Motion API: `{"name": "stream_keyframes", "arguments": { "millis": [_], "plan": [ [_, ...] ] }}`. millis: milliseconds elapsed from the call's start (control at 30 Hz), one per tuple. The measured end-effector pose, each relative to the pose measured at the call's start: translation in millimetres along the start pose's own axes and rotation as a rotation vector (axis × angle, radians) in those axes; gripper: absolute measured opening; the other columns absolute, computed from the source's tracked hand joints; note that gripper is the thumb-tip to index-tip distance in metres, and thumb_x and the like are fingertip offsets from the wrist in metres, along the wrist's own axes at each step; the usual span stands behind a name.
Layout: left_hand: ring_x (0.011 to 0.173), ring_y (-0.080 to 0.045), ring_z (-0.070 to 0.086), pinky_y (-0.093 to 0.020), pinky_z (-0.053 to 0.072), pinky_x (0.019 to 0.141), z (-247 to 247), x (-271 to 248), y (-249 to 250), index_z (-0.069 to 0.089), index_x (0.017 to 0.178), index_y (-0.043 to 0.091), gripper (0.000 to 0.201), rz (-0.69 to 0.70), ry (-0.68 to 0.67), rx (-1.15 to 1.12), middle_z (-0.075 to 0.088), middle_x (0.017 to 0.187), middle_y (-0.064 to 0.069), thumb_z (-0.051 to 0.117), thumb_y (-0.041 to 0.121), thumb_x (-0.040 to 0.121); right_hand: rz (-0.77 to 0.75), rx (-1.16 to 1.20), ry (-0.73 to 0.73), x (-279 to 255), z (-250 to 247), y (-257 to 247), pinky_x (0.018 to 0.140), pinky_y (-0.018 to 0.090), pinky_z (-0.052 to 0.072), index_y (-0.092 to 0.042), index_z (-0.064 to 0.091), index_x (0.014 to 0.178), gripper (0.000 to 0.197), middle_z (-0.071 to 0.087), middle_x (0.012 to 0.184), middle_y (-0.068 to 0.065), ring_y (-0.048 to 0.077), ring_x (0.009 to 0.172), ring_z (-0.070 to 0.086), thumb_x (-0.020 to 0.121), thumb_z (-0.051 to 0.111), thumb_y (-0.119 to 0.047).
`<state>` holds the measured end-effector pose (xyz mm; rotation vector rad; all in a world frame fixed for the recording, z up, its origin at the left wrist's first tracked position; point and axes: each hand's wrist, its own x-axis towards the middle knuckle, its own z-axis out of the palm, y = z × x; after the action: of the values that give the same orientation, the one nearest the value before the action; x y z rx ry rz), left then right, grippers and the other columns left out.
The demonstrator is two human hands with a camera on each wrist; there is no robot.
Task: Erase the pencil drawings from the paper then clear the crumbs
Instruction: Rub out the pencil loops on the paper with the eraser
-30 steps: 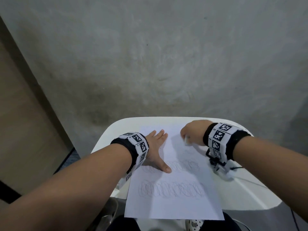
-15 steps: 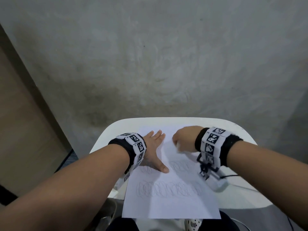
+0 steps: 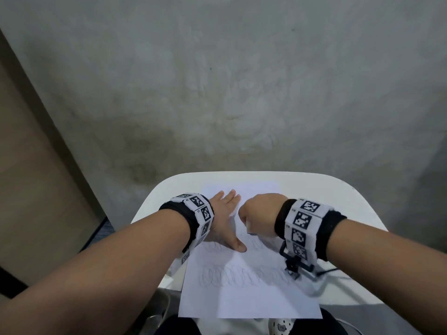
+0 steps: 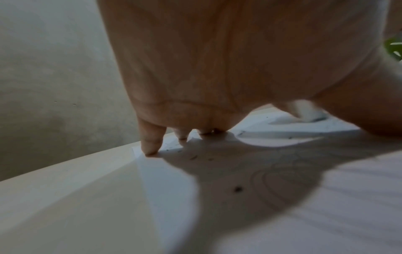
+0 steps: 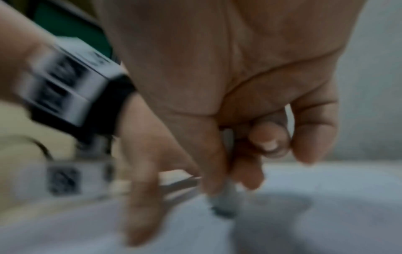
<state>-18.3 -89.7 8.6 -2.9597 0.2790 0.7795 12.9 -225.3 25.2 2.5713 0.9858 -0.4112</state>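
Note:
A white sheet of paper [image 3: 249,293] lies on a small white table [image 3: 350,213], its near edge hanging over the front. A row of looped pencil scribbles [image 3: 232,274] crosses it low down, and a fainter row sits above. My left hand [image 3: 223,221] presses flat on the paper's upper left, fingers spread. My right hand [image 3: 256,220] pinches a white eraser [image 5: 226,202], whose tip touches the paper just right of the left thumb. Dark eraser crumbs [image 4: 238,189] dot the paper near the left fingers [image 4: 150,142].
A grey concrete wall [image 3: 242,93] rises right behind the table. A tan panel [image 3: 31,177] stands at the left. A black cable [image 3: 326,272] runs from the right wrist across the table's right side. My lap shows below the paper's near edge.
My right hand with the eraser has moved left and nearer, from the paper's upper right toward the left thumb. The left hand stays pressed in place.

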Motion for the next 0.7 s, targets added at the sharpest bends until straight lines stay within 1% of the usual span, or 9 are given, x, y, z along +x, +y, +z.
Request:
{"name": "stream_keyframes", "arguments": {
  "millis": [67,133,200,267,333,400,533,633,700],
  "plan": [
    [0.148,-0.016,-0.023,-0.040,-0.002,0.120,1,2,-2,-0.023,0.152,0.021,0.130,-0.003,-0.013,-0.019,-0.029,0.159,0.007,0.064,0.075,0.072,0.070,0.085,0.023,1,-3,18,0.066,0.026,0.047,-0.015,0.067,0.104,0.022,0.070,0.103,0.001,0.022,0.090,0.063,0.086,0.058,-0.025],
    [0.148,-0.016,-0.023,-0.046,-0.001,0.120,3,6,-5,-0.024,0.151,0.024,0.132,-0.025,-0.026,-0.022,-0.030,0.159,0.009,0.064,0.078,0.069,0.158,0.063,0.051,-1,-8,36,0.075,0.029,0.050,-0.014,0.068,0.102,0.022,0.070,0.102,0.002,0.023,0.092,0.064,0.085,0.058,-0.025],
    [0.148,-0.017,-0.023,-0.047,-0.001,0.120,4,7,-6,-0.024,0.151,0.025,0.133,-0.025,-0.039,-0.017,-0.030,0.158,0.009,0.064,0.078,0.068,0.132,-0.004,0.052,-1,-5,26,0.073,0.029,0.050,-0.013,0.068,0.101,0.020,0.070,0.100,0.002,0.023,0.087,0.064,0.087,0.055,-0.020],
    [0.148,-0.017,-0.023,-0.046,-0.001,0.120,3,7,-6,-0.025,0.151,0.025,0.133,-0.011,-0.040,-0.010,-0.031,0.158,0.009,0.065,0.078,0.068,0.060,-0.016,0.027,-2,0,14,0.071,0.029,0.048,-0.013,0.067,0.103,0.020,0.069,0.100,0.001,0.023,0.091,0.065,0.089,0.055,-0.021],
    [0.148,-0.017,-0.024,-0.047,-0.001,0.119,2,7,-6,-0.025,0.151,0.025,0.133,-0.007,-0.044,-0.016,-0.031,0.158,0.010,0.065,0.078,0.068,0.110,0.029,0.032,-2,-3,29,0.073,0.029,0.048,-0.014,0.068,0.104,0.023,0.069,0.103,0.001,0.024,0.096,0.065,0.088,0.056,-0.025],
    [0.148,-0.017,-0.024,-0.048,-0.001,0.119,2,7,-7,-0.025,0.151,0.025,0.133,-0.015,-0.042,-0.018,-0.031,0.158,0.010,0.064,0.078,0.068,0.175,0.005,0.052,-3,-6,40,0.074,0.029,0.050,-0.014,0.067,0.100,0.020,0.069,0.100,0.000,0.024,0.091,0.064,0.087,0.055,-0.022],
    [0.148,-0.018,-0.024,-0.047,-0.001,0.119,2,7,-6,-0.025,0.151,0.024,0.133,-0.009,-0.048,-0.016,-0.031,0.158,0.009,0.064,0.078,0.068,0.080,0.020,0.026,-5,1,25,0.073,0.030,0.049,-0.014,0.068,0.099,0.019,0.071,0.097,0.001,0.023,0.091,0.066,0.086,0.056,-0.021],
    [0.148,-0.018,-0.023,-0.047,0.000,0.120,2,7,-6,-0.024,0.151,0.024,0.132,-0.011,-0.032,-0.021,-0.030,0.158,0.009,0.064,0.078,0.068,0.177,0.050,0.029,-7,-4,45,0.068,0.027,0.046,-0.014,0.069,0.102,0.024,0.071,0.103,0.002,0.022,0.090,0.064,0.085,0.056,-0.023],
    [0.148,-0.018,-0.022,-0.046,-0.001,0.120,3,7,-6,-0.023,0.152,0.023,0.132,-0.008,-0.029,-0.030,-0.030,0.159,0.008,0.064,0.077,0.069,0.154,0.002,0.040,-5,0,39,0.065,0.026,0.045,-0.014,0.069,0.101,0.022,0.071,0.100,0.001,0.022,0.087,0.064,0.086,0.055,-0.021]
  ]
}}
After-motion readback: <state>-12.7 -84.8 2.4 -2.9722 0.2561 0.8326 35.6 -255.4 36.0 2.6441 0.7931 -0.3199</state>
